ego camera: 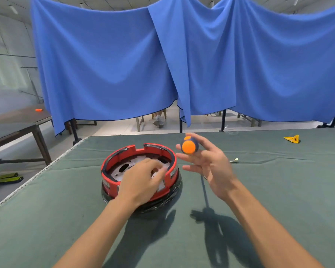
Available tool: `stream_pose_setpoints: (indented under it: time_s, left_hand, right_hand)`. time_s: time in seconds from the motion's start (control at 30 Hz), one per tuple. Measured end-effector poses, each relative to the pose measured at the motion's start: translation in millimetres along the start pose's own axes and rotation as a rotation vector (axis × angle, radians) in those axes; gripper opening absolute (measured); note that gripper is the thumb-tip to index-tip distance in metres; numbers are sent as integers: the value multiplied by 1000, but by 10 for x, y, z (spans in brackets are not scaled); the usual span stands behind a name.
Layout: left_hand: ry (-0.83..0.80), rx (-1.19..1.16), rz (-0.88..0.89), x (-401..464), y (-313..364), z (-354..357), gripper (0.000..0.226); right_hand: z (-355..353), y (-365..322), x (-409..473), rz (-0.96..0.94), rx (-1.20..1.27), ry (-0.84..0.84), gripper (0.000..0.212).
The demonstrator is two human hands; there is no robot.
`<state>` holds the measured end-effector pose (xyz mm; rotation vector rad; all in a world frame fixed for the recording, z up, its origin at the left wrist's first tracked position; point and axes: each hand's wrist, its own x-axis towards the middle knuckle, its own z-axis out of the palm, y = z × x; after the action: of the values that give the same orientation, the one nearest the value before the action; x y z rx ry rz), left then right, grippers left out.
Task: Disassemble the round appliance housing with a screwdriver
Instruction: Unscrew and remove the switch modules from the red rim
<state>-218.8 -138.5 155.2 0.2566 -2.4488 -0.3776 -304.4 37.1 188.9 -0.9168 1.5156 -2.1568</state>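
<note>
Head view: hands at red housing (112,172).
Left hand (141,180), fingers curled, reaches inside; contents unclear. Right hand (211,163) pinches screwdriver (190,145) handle at fingertips, other fingers spread.

Green-covered table (66,219) bears the round housing (112,171), yellow piece (292,139), small ring terminal (234,160).

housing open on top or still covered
Open on top: inside the red housing the metal base plate shows, and the left hand reaches in.
</note>
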Motion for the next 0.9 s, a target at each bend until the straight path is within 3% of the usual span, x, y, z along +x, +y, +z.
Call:
stream_pose_setpoints:
  time_s: [0.1,0.2,0.4,0.53,0.7,0.83,0.9]
  left_hand:
    - [261,73,-11,-142,-14,83,23]
    - [289,159,55,-196,-55,159,28]
    - [314,41,137,-71,-210,212,26]
    - [359,-107,200,-81,-268,224,22]
    - [358,6,132,-150,-156,256,19]
    - [287,108,89,-176,-100,327,25]
    - [260,131,104,-162,-107,344,27]
  right_hand:
    - [63,10,71,-162,-287,102,30]
    - [57,65,70,-261,-548,248,29]
    - [31,52,71,-318,-859,536,36]
    - [78,-237,72,-430,-654,621,33]
    - [207,-532,108,-553,-385,655,21]
    - [299,-485,128,-560,-416,650,42]
    - [299,-444,130,-535,-502,623,42]
